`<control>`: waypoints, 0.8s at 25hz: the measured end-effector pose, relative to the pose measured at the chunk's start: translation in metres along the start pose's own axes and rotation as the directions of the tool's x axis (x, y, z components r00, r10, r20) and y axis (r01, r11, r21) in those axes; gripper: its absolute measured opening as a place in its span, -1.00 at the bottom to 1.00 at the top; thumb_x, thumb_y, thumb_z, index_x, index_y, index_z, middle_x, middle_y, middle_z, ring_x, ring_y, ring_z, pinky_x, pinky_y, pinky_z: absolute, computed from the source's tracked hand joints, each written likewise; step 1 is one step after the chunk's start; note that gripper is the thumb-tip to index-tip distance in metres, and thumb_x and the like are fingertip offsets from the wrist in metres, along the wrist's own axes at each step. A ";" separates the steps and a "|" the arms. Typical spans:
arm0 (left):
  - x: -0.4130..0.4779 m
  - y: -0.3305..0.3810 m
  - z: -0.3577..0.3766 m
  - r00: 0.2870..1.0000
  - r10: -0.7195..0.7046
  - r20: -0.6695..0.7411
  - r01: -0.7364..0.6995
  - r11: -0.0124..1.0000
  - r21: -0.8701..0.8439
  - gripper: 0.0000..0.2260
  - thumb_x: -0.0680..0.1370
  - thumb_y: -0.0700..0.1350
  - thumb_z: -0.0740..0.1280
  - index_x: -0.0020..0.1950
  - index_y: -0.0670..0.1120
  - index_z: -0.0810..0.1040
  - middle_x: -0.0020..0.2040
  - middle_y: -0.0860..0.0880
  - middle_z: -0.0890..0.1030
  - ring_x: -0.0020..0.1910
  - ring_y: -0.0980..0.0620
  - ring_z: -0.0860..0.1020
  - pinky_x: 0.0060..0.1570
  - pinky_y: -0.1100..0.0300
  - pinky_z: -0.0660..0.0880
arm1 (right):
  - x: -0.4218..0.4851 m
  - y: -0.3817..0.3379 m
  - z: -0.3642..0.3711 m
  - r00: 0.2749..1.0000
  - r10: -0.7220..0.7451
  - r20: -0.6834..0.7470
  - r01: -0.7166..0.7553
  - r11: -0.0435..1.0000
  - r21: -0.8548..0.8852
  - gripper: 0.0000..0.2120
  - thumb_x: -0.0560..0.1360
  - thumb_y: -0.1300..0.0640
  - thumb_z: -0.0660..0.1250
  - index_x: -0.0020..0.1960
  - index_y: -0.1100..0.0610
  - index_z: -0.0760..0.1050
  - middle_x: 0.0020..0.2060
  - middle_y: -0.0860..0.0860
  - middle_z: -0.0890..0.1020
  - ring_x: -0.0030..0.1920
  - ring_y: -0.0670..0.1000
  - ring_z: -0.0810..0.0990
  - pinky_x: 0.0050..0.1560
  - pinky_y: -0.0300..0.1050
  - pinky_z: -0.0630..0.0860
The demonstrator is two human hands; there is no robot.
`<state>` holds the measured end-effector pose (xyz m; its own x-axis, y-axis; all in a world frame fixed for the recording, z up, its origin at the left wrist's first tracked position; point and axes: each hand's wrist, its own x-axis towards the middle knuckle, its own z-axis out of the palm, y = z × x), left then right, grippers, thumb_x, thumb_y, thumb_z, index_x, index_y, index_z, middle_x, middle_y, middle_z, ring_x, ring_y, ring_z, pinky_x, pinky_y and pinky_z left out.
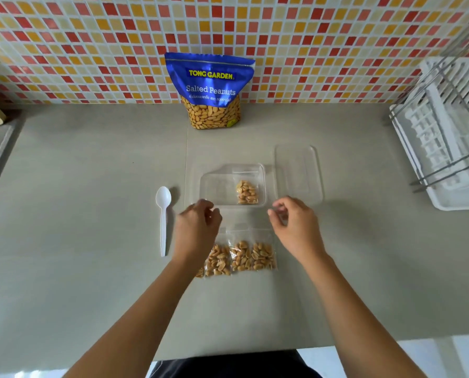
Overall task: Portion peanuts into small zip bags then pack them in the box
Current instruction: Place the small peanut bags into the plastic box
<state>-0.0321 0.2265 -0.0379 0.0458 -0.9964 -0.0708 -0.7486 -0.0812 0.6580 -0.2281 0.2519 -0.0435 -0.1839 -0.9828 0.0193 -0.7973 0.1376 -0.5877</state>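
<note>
A clear plastic box (pixel 214 186) stands mid-counter with one small zip bag of peanuts (pixel 247 190) lying in its right half. Its clear lid (pixel 298 173) lies just to the right. Three filled zip bags (pixel 241 255) lie side by side in front of the box. My left hand (pixel 197 230) hovers over the leftmost bag, near the box's front left corner, fingers loosely curled and holding nothing. My right hand (pixel 296 225) hangs near the box's front right corner, also loosely curled and empty. The blue bag of salted peanuts (pixel 211 91) stands upright against the tiled wall.
A white plastic spoon (pixel 163 219) lies left of the box. A white dish rack (pixel 451 132) fills the right edge of the counter. The counter's front edge runs just below my forearms.
</note>
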 end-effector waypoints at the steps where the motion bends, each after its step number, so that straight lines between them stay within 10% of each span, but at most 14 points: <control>1: -0.014 -0.001 0.009 0.994 -0.033 0.105 0.030 0.999 0.032 -0.75 0.53 -0.09 0.29 0.13 -0.20 0.56 -0.07 -0.14 0.66 -0.12 -0.09 0.61 -0.09 0.16 0.50 | -0.015 0.005 0.005 0.996 0.072 0.051 -0.071 0.997 -0.011 -0.82 0.47 0.08 0.35 0.01 0.16 0.51 -0.09 0.05 0.59 -0.11 0.03 0.58 -0.15 -0.21 0.42; 5: -0.039 0.004 0.035 0.948 -0.133 0.288 0.076 0.977 0.199 -0.72 0.55 -0.04 0.26 0.13 -0.22 0.47 0.00 -0.20 0.60 -0.04 -0.15 0.57 -0.12 0.12 0.44 | -0.044 0.009 0.023 0.914 0.279 0.296 -0.262 0.960 -0.097 -0.64 0.43 -0.01 0.39 0.13 0.10 0.36 0.04 0.06 0.43 0.02 0.11 0.48 -0.04 -0.15 0.33; 11: -0.041 0.022 0.048 0.921 -0.262 0.288 0.234 0.964 0.129 -0.71 0.54 -0.23 0.23 0.22 -0.12 0.26 -0.11 -0.15 0.59 -0.16 -0.10 0.50 -0.23 0.11 0.39 | -0.047 0.010 0.034 0.917 0.295 0.268 -0.297 0.954 -0.032 -0.73 0.39 0.18 0.42 0.06 0.10 0.47 0.00 0.08 0.44 -0.02 0.12 0.51 -0.15 -0.26 0.23; 20: -0.050 0.027 0.022 0.921 -0.238 0.308 0.285 0.951 -0.116 -0.85 0.52 -0.19 0.24 0.01 -0.11 0.57 -0.19 -0.04 0.62 -0.27 -0.03 0.59 -0.29 0.22 0.54 | -0.071 0.009 0.026 0.960 0.217 0.175 -0.276 0.816 0.508 -0.60 0.34 0.40 0.42 -0.12 -0.10 0.50 -0.07 0.06 0.59 -0.15 -0.08 0.59 -0.13 -0.30 0.51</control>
<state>-0.0688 0.2743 -0.0333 0.0168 -0.8913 -0.4532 -0.6222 -0.3641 0.6930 -0.2070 0.3200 -0.0707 -0.2491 -0.9357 -0.2500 -0.3075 0.3212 -0.8957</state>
